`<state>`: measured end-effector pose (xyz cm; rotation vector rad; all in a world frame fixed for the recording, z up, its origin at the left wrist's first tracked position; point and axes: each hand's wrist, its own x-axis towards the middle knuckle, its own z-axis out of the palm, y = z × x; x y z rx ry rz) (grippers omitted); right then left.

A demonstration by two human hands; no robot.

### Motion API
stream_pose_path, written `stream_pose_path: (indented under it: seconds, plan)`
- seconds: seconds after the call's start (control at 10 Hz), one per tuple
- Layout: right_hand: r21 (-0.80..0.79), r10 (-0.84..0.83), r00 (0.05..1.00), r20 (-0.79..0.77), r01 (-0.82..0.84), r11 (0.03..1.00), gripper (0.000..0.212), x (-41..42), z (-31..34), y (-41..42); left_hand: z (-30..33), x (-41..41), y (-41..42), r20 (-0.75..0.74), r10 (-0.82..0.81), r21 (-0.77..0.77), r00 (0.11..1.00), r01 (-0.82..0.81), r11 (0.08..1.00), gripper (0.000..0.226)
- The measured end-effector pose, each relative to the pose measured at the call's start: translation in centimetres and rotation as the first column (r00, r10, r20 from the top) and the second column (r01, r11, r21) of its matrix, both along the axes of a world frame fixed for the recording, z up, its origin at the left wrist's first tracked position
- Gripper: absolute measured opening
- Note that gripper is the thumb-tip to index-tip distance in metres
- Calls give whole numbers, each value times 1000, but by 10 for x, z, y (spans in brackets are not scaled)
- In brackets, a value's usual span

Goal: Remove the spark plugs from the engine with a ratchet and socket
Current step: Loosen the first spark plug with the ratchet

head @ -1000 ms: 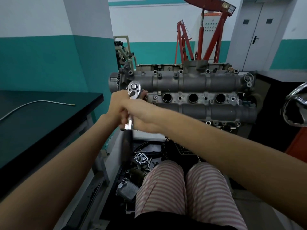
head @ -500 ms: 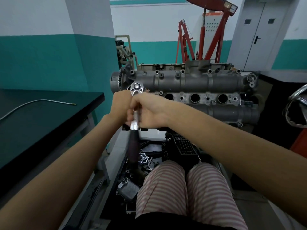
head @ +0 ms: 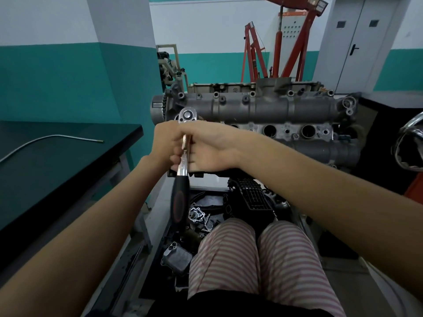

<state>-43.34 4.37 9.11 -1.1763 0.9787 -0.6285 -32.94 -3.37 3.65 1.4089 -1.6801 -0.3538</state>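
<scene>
Both hands (head: pixel 169 145), (head: pixel 210 147) gripping ratchet (head: pixel 184 156), swinging handle from 7 toward 6 o'clock, head at leftmost well, engine (head: pixel 263 115) at 12 o'clock; probably loosening plug, itself hidden.

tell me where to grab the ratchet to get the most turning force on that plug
Grip the black rubber handle, coming from below, at the end nearest the person. The ratchet hangs down from its head at the engine, and both the left hand and right hand hold the bare chrome shank close to that head, so leverage is probably short.
</scene>
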Motion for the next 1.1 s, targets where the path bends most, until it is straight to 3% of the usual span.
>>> stream_pose_path:
  seconds: [0.1,0.2,0.3,0.4,0.5,0.6,0.7,0.8,0.9,1.0,1.1]
  plan:
    - [-395,-161,803,-574,-99,913,24,-14,15,-12,-1,4,-6,302,128,-276,945,-42,960,24]
    - [-705,-743,180,-645,-516,487,21,-20,29,-12,-2,2,-3,381,183,-467,906,18,884,33]
    - [-793,-879,156,-450,-522,313,13,-12,9,-9,-5,3,-3,400,162,-519,902,77,852,39]
    - [-790,-622,526,-580,-179,586,38,1,-18,-5,-2,4,-1,398,115,-367,910,44,929,40]
    - [-217,-12,997,-77,-5,976,15,13,-15,6,-6,10,-16,175,36,-43,984,-29,999,25]
    - [-455,-111,902,-417,-101,885,19,-2,-3,-2,-4,9,-10,193,68,-189,979,-31,981,35]
    - [-749,-703,302,-644,-436,499,17,-25,13,-8,-4,6,-5,448,197,-540,872,88,837,32]
    - [-808,-887,134,-442,-489,328,8,-20,10,-2,-4,7,-7,459,182,-536,870,107,837,33]
    - [-849,-837,241,-491,-349,397,33,-7,-13,1,-6,8,-7,489,201,-602,849,161,782,41]
    - [-407,-197,948,-251,82,910,17,5,-14,11,-2,9,-9,534,214,-401,818,22,916,44]
    - [-47,-61,998,-23,60,997,20,1,-8,7,-1,12,-9,550,166,-332,819,32,943,34]
